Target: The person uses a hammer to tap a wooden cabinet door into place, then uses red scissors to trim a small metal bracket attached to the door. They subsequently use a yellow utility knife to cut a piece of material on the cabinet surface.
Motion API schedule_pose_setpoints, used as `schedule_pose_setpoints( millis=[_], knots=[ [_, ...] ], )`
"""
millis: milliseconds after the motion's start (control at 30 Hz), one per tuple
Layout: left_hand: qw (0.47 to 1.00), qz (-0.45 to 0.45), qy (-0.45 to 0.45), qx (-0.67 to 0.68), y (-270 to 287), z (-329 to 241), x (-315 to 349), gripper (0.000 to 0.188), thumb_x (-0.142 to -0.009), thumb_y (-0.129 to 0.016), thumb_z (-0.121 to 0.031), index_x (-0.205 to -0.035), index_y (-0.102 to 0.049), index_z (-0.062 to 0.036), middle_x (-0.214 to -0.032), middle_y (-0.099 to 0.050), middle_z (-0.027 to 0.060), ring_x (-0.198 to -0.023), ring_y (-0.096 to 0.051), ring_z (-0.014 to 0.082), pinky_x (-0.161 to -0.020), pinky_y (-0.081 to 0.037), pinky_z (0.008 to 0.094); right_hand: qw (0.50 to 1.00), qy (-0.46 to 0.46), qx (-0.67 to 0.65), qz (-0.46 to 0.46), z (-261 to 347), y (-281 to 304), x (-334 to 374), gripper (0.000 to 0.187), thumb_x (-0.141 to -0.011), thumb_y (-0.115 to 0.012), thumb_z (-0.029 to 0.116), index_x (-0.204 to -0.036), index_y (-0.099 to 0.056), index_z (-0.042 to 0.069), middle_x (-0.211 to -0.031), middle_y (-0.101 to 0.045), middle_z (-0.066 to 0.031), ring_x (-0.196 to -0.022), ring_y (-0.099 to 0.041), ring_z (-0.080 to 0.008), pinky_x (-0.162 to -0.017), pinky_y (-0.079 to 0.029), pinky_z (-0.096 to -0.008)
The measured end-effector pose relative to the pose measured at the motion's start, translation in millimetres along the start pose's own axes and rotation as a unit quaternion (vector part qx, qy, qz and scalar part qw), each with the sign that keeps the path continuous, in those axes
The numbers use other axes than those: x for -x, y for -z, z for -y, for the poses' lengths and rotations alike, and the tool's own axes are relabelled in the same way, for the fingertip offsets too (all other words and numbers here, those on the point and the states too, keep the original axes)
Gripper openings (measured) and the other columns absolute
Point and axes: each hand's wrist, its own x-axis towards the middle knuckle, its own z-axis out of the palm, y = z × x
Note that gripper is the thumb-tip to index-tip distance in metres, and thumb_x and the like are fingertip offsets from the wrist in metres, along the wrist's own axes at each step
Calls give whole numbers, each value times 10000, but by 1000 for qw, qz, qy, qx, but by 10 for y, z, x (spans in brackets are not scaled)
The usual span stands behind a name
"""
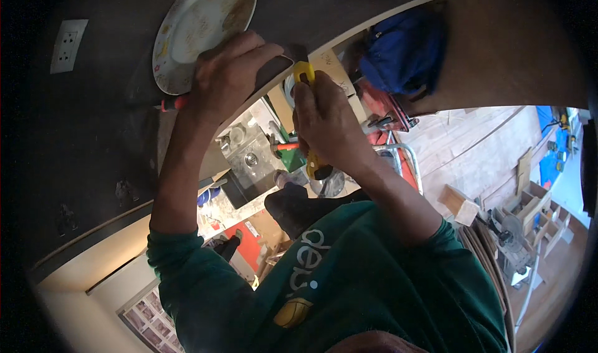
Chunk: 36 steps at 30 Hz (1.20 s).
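My right hand point(330, 119) is wrapped round a yellow utility knife point(304, 72), its tip up at the rim of a dark panel point(124, 160). The knife's yellow and black rear end shows below my fist. My left hand point(227, 76) lies over the same panel, fingers bent and closed on a thin dark strip point(274, 71) with a pale edge, close to the knife tip. Beyond that hand rests an oval white plate point(199, 26) with brown smears. A red-handled tool point(173, 104), perhaps a screwdriver, sticks out beside my left wrist.
Below the panel are a sink point(258, 160) and a hammer point(286, 146) with an orange handle. At the right hang or lie a blue cloth bag point(402, 51) and a metal-framed ladder point(408, 160). Farther right stands a saw point(514, 247) among wood offcuts. A wall outlet point(68, 46) is at upper left.
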Motion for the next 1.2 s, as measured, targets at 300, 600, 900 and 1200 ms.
schedule_pose_setpoints(
  millis=[300, 600, 900, 1200],
  knots=[
    [999, -9, -18, -36, 60, -6, 66, 305, -701, -692, -9, -989, -707, -110, -816, -600, 11, -801, -649, 207, -690, -562, 336, 995, -67, -68, 23, 193, 59, 151, 182, -1020, -457, 197, -984, -407, 26, -607, -484, -138, -430, -565, -246, -400, -449, -399],
    [999, -2, -24, -46, 98, 66, 105, 281, -697, -671, -21, -965, -711, -95, -826, -608, 22, -841, -633, 202, -682, -561, 326, 999, -19, -33, -15, 115, -114, 70, 199, -1028, -460, 200, -966, -397, 22, -591, -474, -131, -417, -550, -249, -389, -424, -407],
    [998, 22, -1, -55, 214, -30, 140, 263, -731, -646, -20, -974, -722, -87, -846, -615, 33, -861, -638, 205, -715, -559, 337, 999, -26, -42, -10, 70, -161, 235, 184, -1020, -466, 166, -964, -416, -2, -650, -487, -158, -421, -547, -248, -378, -429, -395],
    [996, 36, 5, -76, 283, -10, 207, 242, -740, -646, -24, -964, -721, -75, -840, -614, 36, -863, -643, 210, -719, -561, 339, 998, -47, -47, 6, 160, -192, 138, 198, -1032, -446, 193, -1003, -374, 11, -621, -487, -101, -411, -537, -186, -374, -443, -358]
  ],
)
